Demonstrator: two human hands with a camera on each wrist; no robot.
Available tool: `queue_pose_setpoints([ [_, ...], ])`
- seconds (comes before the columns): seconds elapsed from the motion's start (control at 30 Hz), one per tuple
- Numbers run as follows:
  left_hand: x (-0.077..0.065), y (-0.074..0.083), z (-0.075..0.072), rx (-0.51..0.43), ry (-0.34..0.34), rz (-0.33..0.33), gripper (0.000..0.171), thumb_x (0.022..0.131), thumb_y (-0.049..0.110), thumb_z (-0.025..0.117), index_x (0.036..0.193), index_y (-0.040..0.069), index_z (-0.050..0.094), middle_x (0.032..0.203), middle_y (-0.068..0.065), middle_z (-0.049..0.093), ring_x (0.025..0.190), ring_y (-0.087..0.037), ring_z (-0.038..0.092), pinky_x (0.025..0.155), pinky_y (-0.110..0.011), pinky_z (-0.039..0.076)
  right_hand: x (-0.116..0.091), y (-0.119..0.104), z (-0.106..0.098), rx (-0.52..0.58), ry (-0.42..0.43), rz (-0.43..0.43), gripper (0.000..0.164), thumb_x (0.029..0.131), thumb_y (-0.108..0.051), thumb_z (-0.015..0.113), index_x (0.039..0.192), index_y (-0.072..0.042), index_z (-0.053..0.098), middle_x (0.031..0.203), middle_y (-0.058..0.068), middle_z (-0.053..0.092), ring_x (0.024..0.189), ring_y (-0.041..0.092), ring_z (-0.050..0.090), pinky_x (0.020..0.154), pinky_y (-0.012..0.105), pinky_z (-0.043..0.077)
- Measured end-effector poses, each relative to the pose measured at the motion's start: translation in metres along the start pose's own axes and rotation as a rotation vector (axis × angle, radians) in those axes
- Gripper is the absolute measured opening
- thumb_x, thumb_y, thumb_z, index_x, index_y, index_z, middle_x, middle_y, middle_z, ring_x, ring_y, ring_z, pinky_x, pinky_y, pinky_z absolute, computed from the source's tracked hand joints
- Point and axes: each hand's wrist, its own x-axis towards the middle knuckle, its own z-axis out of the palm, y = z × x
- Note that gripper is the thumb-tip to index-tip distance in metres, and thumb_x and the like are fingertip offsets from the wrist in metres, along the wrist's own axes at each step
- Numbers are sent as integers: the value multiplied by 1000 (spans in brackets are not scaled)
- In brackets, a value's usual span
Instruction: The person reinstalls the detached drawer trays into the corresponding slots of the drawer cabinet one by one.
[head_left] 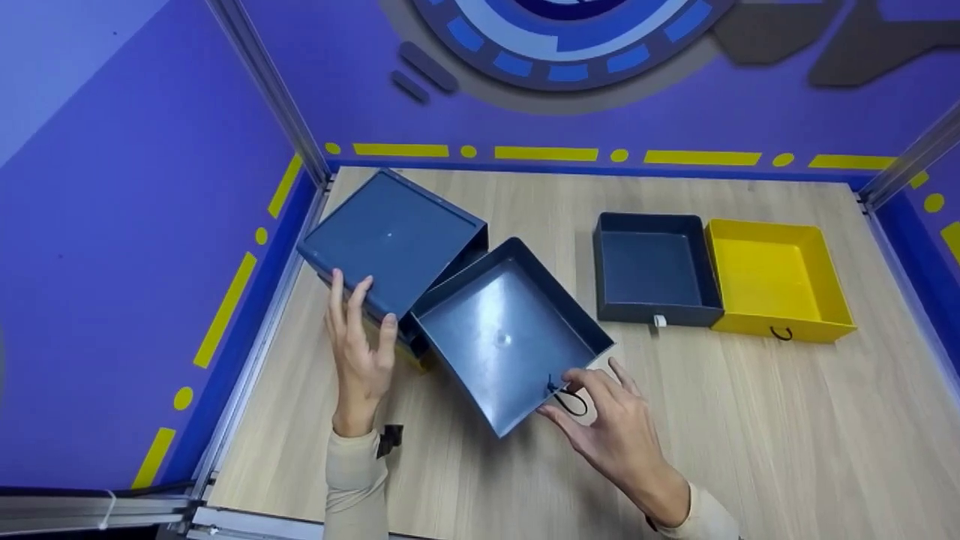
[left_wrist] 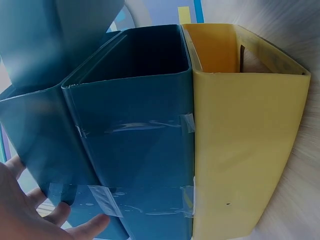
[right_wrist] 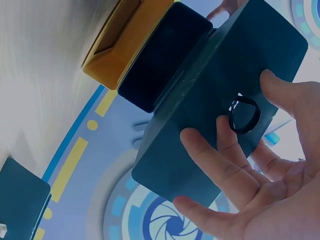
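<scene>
A stacked drawer cabinet with a dark blue-grey top stands at the left, turned at an angle. My left hand rests against its side and top edge, fingers spread. A dark drawer juts from the cabinet's upper slot toward the right front. The fingertips and thumb of my right hand touch the drawer's front panel, around a black loop handle. Beneath, the left wrist view shows another dark compartment and a yellow one, with clear tape across the dark parts.
Right of the cabinet, a second dark drawer with a white tab lies on the wooden table. A yellow drawer with a black loop sits against it. Blue-purple panels wall in the table at the left and back.
</scene>
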Motion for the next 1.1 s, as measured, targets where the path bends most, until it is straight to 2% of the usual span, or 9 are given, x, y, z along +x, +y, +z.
queue_pose_setpoints([
  [0.37,-1,0,1,4,14,9,57,102,37,58,154,15,55,177,-16,23,161,-40,24,124,-74,20,15,11,13,58,-13,-67,48,75,-29,98,110,-10,71,92,-1,76,87,13,74,107,75,45],
  [0.6,0,0,1,8,14,5,57,100,34,60,154,15,55,177,-16,23,161,-41,23,123,-74,20,22,12,13,71,-50,-88,46,77,-33,97,107,-11,70,92,-2,76,85,12,71,108,73,46],
  [0.63,0,0,1,7,13,3,57,101,35,60,154,15,55,177,-16,22,161,-41,23,123,-75,20,23,13,12,78,-59,-93,46,77,-34,96,107,-11,70,92,-3,75,83,12,70,108,71,48],
  [0.73,0,0,1,5,6,-3,57,101,35,60,155,16,54,178,-15,21,162,-41,22,123,-76,20,26,16,13,116,-75,-106,44,79,-33,96,108,-11,69,91,-3,71,82,12,67,94,48,60],
  [0.83,-1,0,1,0,6,-6,56,101,35,59,154,16,54,178,-14,21,162,-41,21,123,-76,19,32,22,15,166,-66,-120,44,79,-29,96,110,-11,70,92,-3,68,82,13,65,75,30,55],
  [0.87,-1,0,1,-1,7,-5,56,101,35,59,154,16,54,178,-14,21,162,-40,21,123,-75,19,34,25,16,179,-61,-125,45,79,-28,96,111,-11,70,93,-3,68,83,13,65,72,27,52],
  [0.93,-1,0,1,-2,10,-4,56,101,34,59,154,16,55,178,-15,21,162,-40,22,123,-75,20,37,29,18,201,-61,-124,46,80,-28,95,114,-10,70,94,-2,68,84,14,64,74,24,50],
  [1.1,-1,0,1,-1,17,0,56,100,33,59,153,15,55,177,-16,22,161,-40,23,124,-74,20,43,36,24,230,-55,-122,49,81,-25,94,121,-10,70,99,-1,69,89,14,65,77,27,52],
])
